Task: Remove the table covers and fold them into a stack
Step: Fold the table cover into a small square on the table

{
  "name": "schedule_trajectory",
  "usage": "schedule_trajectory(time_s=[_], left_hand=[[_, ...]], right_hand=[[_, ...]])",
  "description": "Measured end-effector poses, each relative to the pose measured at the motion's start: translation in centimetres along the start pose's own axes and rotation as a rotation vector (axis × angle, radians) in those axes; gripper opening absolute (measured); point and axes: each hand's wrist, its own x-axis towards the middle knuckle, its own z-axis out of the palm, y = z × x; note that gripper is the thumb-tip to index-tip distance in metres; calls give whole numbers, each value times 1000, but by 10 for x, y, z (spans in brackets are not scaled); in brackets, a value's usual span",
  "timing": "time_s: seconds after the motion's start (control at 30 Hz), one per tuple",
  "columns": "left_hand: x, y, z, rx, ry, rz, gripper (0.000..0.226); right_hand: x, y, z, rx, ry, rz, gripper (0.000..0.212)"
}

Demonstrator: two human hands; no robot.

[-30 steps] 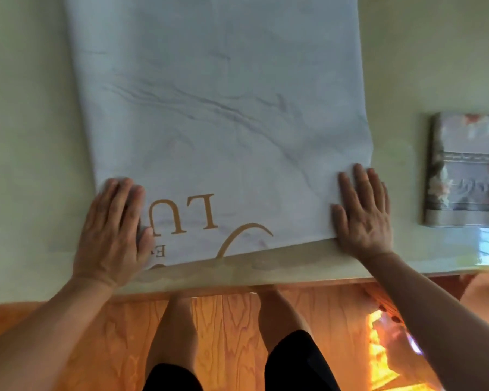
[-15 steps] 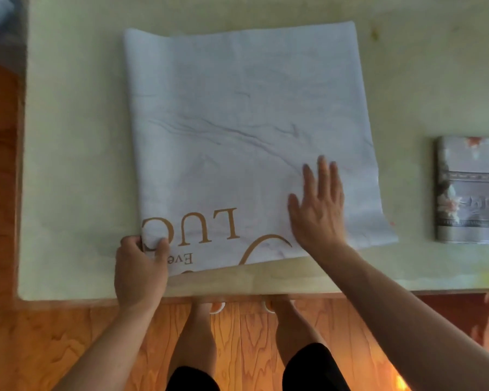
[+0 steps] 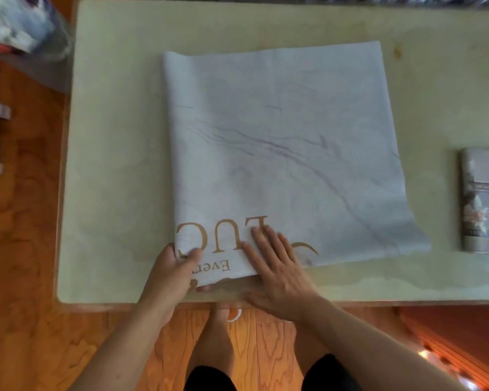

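A pale marble-patterned table cover (image 3: 280,153), already folded into a rough square, is laid flat on the cream tabletop (image 3: 110,165), with its near edge just inside the table's front edge. Its near left corner is pinched by the left hand (image 3: 172,273), the thumb on top and the fingers curled underneath. The right hand (image 3: 274,266) is laid open and flat just beside it, palm down, with the fingers spread on the cloth and the heel of the hand on the bare table.

The next fold is judged to be in preparation, taken from the left side. For a clean result, the gripped corner should be lifted only slightly and carried across so that it meets the opposite edge squarely, while the cloth is held down by the flat palm to prevent sliding. The right edge runs at a slant to the left one, so alignment should be checked before the crease is pressed. Air should be smoothed out from the fold line outward.

Gold lettering is printed near the front edge and is seen upside down: large characters "LUC" and smaller ones "Ever", both partly covered by the hands, so the full wording cannot be read.

A second, floral cover (image 3: 483,201) is seen already folded at the right edge of the table, well apart, where the stack is presumably to be built
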Motion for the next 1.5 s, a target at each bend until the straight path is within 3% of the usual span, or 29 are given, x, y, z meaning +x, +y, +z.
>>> schedule_trajectory(time_s=[0.03, 0.13, 0.2, 0.3, 0.37, 0.4, 0.47, 0.53, 0.57, 0.63, 0.7, 0.73, 0.83, 0.9, 1.03, 1.13, 1.23, 1.33, 1.4, 1.5], left_hand=[[-7, 7, 2, 4, -1, 24, 10], [-36, 34, 9, 17, -38, 133, 8], [-58, 51, 16, 45, -74, 202, 11], [-83, 76, 16, 121, -375, 308, 15], [-74, 88, 2, 272, -539, 552, 25], [-56, 96, -6, 424, -463, 731, 39], [2, 119, -17, 755, -157, 1067, 82], [63, 159, -20, 985, 90, 1158, 110], [91, 185, -18, 1104, 167, 1216, 112], [134, 236, -14, 1329, 177, 1396, 90], [152, 272, -13, 1512, 102, 1523, 51], [151, 281, -16, 1593, 51, 1556, 42], [122, 276, -45, 1769, -93, 1532, 36], [93, 245, -75, 1761, -205, 1565, 24], [34, 123, -97, 1785, -401, 1465, 23], [5, 5, -69, 1797, -426, 1408, 29], [-13, -69, -30, 1812, -461, 1149, 35], [-10, -101, -32, 1774, -451, 1007, 44], [-1, -105, -57, 1748, -486, 1063, 62], [24, -76, -87, 1663, -461, 1162, 64]], right_hand=[[-1, 0, 9, -3, 56, 32, 97], [5, -5, 18, 171, 252, 428, 88], [4, -13, 23, 230, 362, 593, 84], [-6, -15, 20, 430, 515, 640, 66], [-10, -7, 7, 555, 504, 697, 51], [-13, -3, 2, 582, 496, 709, 49], [-19, 3, -1, 604, 501, 682, 48], [-20, 4, -1, 606, 515, 650, 46], [-19, 2, 1, 584, 548, 644, 43], [-15, -3, 3, 568, 604, 657, 44], [-11, -7, 5, 578, 609, 654, 51], [-11, -6, 7, 566, 606, 629, 51], [-25, 11, 7, 448, 550, 456, 51], [-47, 37, 1, 314, 480, 291, 50], [-89, 106, -32, 0, 355, 103, 47], [-87, 158, -53, -148, 219, -7, 49], [-79, 195, -64, -238, 109, -148, 55], [-79, 216, -62, -257, 133, -216, 62], [-81, 219, -57, -247, 172, -239, 60], [-81, 217, -51, -245, 190, -247, 60]])
